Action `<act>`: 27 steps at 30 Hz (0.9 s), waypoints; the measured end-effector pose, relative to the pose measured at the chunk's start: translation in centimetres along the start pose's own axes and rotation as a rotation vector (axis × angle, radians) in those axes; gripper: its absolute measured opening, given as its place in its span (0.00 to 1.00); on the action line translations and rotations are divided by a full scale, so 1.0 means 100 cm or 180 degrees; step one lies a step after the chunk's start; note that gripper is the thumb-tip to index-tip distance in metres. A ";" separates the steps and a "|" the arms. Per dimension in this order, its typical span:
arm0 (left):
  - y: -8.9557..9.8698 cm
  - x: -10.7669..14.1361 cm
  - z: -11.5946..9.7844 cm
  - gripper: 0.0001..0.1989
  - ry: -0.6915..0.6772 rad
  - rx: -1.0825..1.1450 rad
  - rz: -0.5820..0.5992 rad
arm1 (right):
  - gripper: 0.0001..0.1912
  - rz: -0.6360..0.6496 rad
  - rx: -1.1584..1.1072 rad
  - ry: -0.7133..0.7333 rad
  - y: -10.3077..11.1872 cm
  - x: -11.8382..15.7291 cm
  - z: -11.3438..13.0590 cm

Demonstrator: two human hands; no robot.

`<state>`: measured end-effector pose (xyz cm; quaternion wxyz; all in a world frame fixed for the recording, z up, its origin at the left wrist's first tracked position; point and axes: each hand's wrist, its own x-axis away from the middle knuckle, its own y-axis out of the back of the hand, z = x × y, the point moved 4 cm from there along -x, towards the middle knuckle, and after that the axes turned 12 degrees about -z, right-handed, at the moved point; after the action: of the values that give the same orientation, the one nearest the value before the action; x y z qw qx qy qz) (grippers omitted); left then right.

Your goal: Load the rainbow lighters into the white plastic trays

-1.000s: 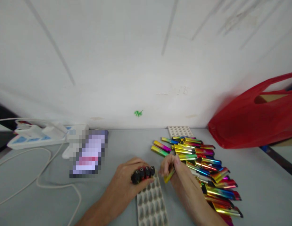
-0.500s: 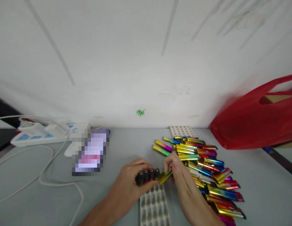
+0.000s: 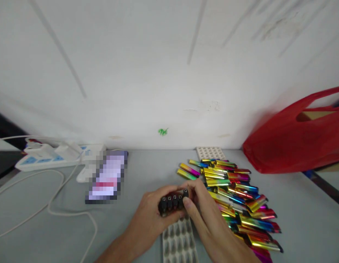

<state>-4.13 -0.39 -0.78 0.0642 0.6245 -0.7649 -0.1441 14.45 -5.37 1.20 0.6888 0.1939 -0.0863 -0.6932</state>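
Note:
A row of several lighters with black tops [image 3: 169,203] stands upright in my left hand [image 3: 147,212], its fingers and thumb closed round them. At the row's right end my right hand [image 3: 206,212] pinches another lighter [image 3: 185,192], its black top sitting slightly higher than the others. The bodies of the held lighters are hidden by my hands. Just below both hands lies a pale tray with rows of oval hollows [image 3: 178,241]. To the right of my right hand is a loose heap of shiny, many-coloured metallic lighters [image 3: 232,190].
A second holed tray [image 3: 210,152] rests by the wall behind the heap. At the right stands a red bag [image 3: 289,142]. On the left are a phone [image 3: 107,177], a white power strip [image 3: 35,162] and a looping white cable [image 3: 73,213].
My right hand has moved left and up against the row. The lighter it holds, tilted and apart before, now stands upright at the row's right end.

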 end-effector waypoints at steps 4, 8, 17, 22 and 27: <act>-0.002 0.000 -0.003 0.19 0.0036 0.0144 -0.0036 | 0.10 0.0013 0.0094 -0.0025 0.000 0.003 0.005; -0.002 0.000 -0.007 0.13 0.0061 0.0060 0.0032 | 0.10 -0.0532 0.0422 0.0360 0.008 0.001 0.005; -0.002 0.000 -0.005 0.09 0.0083 -0.0251 0.0032 | 0.09 -0.1413 0.2123 0.1051 0.025 -0.014 0.000; -0.001 0.000 -0.003 0.09 0.0085 -0.0304 0.0017 | 0.14 -0.1193 0.2658 0.1170 0.019 -0.017 -0.008; 0.000 0.000 -0.002 0.09 0.0070 -0.0394 -0.0046 | 0.17 -0.0901 0.2976 0.1430 0.010 -0.019 -0.027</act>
<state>-4.05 -0.39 -0.59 0.1101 0.6263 -0.7493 -0.1848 16.37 -3.17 -0.55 0.4303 0.6332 -0.2093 -0.6084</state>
